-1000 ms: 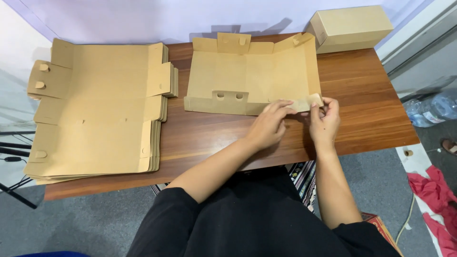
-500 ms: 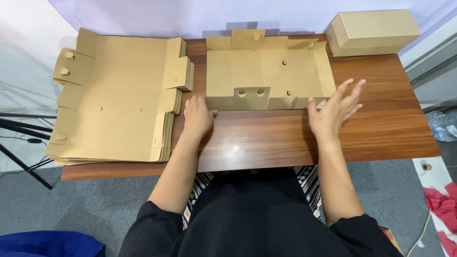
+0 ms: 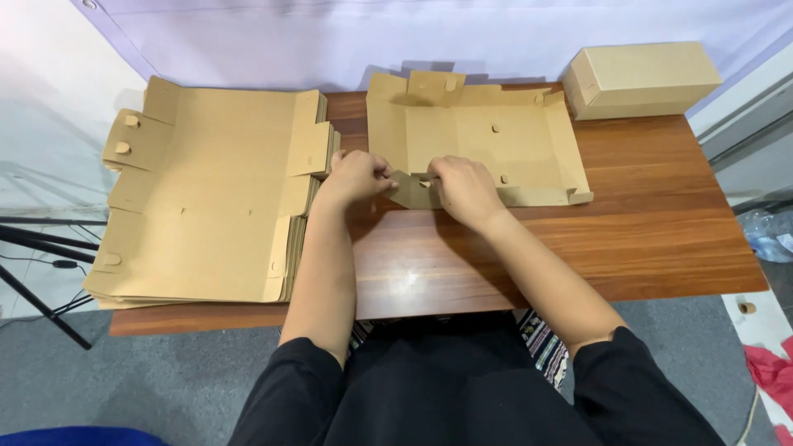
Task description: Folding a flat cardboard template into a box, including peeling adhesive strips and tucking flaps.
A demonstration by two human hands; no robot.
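Centrally, hands (image 3: 413, 183) on tan carton blank (image 3: 479, 140)

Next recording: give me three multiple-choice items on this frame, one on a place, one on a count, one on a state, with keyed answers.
1. Where is the stack of flat cardboard sheets?
A. table's left end
B. floor
C. on the closed box

2. How many closed boxes stand at the table's far right corner?
A. none
B. one
C. three

3. The cardboard sheet under both hands is:
A. fully assembled
B. torn in half
C. partly folded

Answers: 1 A, it covers the left end; 2 B, one shows; 3 C, the left hand and right hand pinch its near flap, edges raised.
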